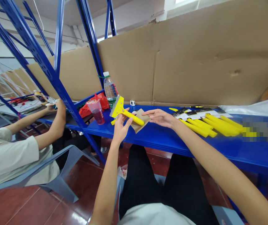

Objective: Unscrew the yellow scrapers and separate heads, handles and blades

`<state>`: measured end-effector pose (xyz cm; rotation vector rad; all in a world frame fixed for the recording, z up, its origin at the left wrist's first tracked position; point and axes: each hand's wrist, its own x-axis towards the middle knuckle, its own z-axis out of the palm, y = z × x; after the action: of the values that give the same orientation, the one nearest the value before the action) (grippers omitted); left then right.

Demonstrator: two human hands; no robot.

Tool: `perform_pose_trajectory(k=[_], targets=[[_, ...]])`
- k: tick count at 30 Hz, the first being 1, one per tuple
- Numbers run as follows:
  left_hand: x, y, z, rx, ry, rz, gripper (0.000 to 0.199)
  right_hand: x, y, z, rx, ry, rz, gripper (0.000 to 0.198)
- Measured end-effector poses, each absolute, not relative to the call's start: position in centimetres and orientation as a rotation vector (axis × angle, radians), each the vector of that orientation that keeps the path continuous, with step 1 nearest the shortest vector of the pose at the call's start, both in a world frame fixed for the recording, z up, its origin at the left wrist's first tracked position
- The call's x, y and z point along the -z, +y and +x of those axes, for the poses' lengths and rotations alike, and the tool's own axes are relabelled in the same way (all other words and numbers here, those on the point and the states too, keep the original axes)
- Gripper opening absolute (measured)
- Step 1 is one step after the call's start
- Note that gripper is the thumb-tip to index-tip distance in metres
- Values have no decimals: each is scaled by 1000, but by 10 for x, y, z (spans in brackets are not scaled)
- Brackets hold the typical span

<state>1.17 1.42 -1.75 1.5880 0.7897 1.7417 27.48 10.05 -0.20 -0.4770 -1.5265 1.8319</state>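
Well, held the yellow scraper [132, 116] in the left hand [120, 128] over the near side of the blue table [160, 132], with thumb and fingers clamped on its handle [138, 120]. Touched the brown cardboard piece [135, 127] behind it with the right hand [161, 117], fingers extended; could not tell a pinch from a mere touch. Had a pink cup [97, 111] and a bottle [110, 89] at left and yellow handles [218, 124] at right.

Yellow scraper [126, 113] slants partly over brown paper [137, 127].
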Motion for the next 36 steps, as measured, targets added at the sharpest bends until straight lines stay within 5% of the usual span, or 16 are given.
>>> perform_pose_trajectory(k=[7, 14, 20, 36], targets=[[15, 12, 11, -1720, 799, 1617, 71, 3, 101, 280, -1872, -1465, -435, 42], [16, 11, 18, -1778, 833, 1581, 70, 4, 97, 272, -1808, -1546, -437, 88], [17, 10, 28, -1808, 821, 1444, 75, 18, 104, 263, -1755, -1666, -604, 46], [40, 34, 39, -1683, 879, 1456, 41, 14, 95, 258, -1769, -1704, -493, 44]])
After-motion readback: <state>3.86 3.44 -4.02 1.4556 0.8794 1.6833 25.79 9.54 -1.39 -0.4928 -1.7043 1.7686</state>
